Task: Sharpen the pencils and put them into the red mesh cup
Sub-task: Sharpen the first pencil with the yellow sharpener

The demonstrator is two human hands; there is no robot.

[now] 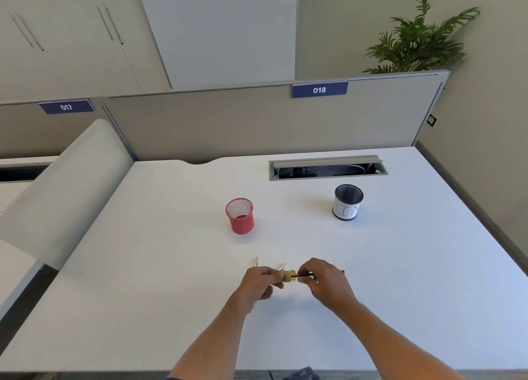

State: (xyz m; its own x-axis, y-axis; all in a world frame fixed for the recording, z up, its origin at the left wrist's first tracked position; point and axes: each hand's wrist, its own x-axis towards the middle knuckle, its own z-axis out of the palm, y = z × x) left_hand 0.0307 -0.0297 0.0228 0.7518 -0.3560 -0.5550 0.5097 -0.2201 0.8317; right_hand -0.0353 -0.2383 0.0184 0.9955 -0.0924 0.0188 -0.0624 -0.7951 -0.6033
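The left hand (261,282) has its fingers wrapped round a yellow sharpener (289,276), while the right hand (323,278) pinches a dark pencil (306,275) whose tip sits in the sharpener's mouth. To sharpen cleanly, I judge the pencil should stay straight in line with the hole, pressed gently in and twisted while the left fingers hold steady. Just beyond the left fingers two pencil tips (256,261) poke up from the table (171,294). Farther off stands the red mesh cup (240,216), apparently empty.
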